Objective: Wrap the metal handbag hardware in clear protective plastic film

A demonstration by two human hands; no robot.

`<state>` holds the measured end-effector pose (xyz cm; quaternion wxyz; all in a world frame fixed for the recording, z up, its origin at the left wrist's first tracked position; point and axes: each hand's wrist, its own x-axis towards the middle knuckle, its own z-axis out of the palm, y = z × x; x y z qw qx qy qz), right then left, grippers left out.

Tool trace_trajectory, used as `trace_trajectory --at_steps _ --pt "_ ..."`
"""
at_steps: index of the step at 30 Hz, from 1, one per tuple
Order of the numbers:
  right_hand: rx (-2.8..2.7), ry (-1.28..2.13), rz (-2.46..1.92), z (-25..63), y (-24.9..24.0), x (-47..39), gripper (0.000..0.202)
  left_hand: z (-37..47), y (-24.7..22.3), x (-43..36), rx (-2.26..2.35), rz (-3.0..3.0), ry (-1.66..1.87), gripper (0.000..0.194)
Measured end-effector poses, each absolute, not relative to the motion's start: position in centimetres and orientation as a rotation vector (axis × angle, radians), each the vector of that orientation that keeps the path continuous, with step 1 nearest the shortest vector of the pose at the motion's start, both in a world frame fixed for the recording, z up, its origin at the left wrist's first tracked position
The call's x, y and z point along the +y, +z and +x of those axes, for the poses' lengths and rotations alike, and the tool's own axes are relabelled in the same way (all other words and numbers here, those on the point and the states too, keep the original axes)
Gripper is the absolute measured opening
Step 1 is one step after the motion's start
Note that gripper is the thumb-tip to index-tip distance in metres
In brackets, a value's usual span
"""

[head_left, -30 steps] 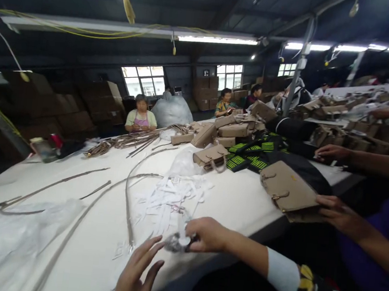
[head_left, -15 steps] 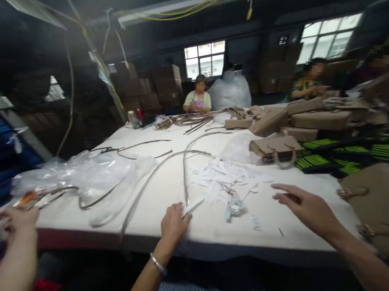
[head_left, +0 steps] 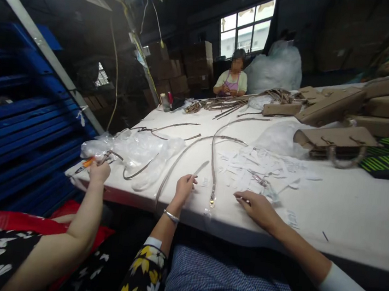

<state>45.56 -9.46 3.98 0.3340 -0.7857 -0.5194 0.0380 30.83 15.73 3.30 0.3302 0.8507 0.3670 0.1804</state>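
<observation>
My left hand (head_left: 185,188), with a silver bangle at the wrist, is closed on a thin pale strip (head_left: 201,168) pointing up and right. To its right lies a long brown strap (head_left: 213,159), its gold clasp (head_left: 212,203) near the table's front edge. The strap is apart from both hands. My right hand (head_left: 255,210) reaches in from the right, fingers stretched out and nothing visible in them. It hovers by a pile of white paper slips (head_left: 276,165) and a small clear plastic bundle (head_left: 269,188).
A co-worker's hand (head_left: 99,171) at left holds a strap and an orange-handled tool (head_left: 87,162) beside clear plastic bags (head_left: 134,151). Brown handbags (head_left: 337,137) crowd the right of the white table (head_left: 354,213). Another person (head_left: 231,82) sits at the far end near bundled straps (head_left: 233,104).
The view has swung left. My left hand has come away from the strap's clasp end, keeping the pale strip. My right hand has moved left, closer to the strap.
</observation>
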Motion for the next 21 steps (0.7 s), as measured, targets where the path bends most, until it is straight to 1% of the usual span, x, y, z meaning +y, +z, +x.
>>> trace_trajectory --at_steps 3,6,7,9,10,12,14,17,19,21 --pt "-1.263 -0.089 -2.266 47.5 4.2 -9.7 0.029 30.8 4.5 17.8 1.051 2.264 0.533 0.036" --pt "-1.111 -0.174 -2.459 50.5 4.7 -9.9 0.03 31.7 5.6 18.2 1.075 2.338 0.573 0.048" --pt "-1.08 -0.173 -2.507 51.6 4.8 -9.7 0.03 32.1 5.8 17.7 1.06 2.363 0.569 0.046" --pt "-1.039 -0.147 -2.61 53.3 4.8 -9.0 0.029 32.7 5.7 15.9 1.01 2.402 0.52 0.032" --pt "-1.03 -0.124 -2.658 54.0 4.7 -8.5 0.028 32.9 5.4 14.6 0.988 2.414 0.481 0.031" --pt "-1.027 -0.072 -2.738 54.9 4.3 -7.5 0.028 32.8 4.6 12.0 0.971 2.438 0.399 0.043" --pt "-1.045 -0.02 -2.786 55.6 3.9 -6.6 0.027 32.2 3.8 9.7 0.965 2.49 0.331 0.047" --pt "-1.102 0.05 -2.799 56.3 3.8 -5.9 0.022 31.2 2.9 7.8 0.936 2.527 0.313 0.038" --pt "-1.141 0.056 -2.772 56.6 4.2 -5.8 0.018 30.8 2.8 7.5 0.914 2.391 0.344 0.025" --pt "-1.155 0.012 -2.727 56.4 5.1 -5.8 0.019 30.7 3.0 7.9 0.895 2.193 0.357 0.014"
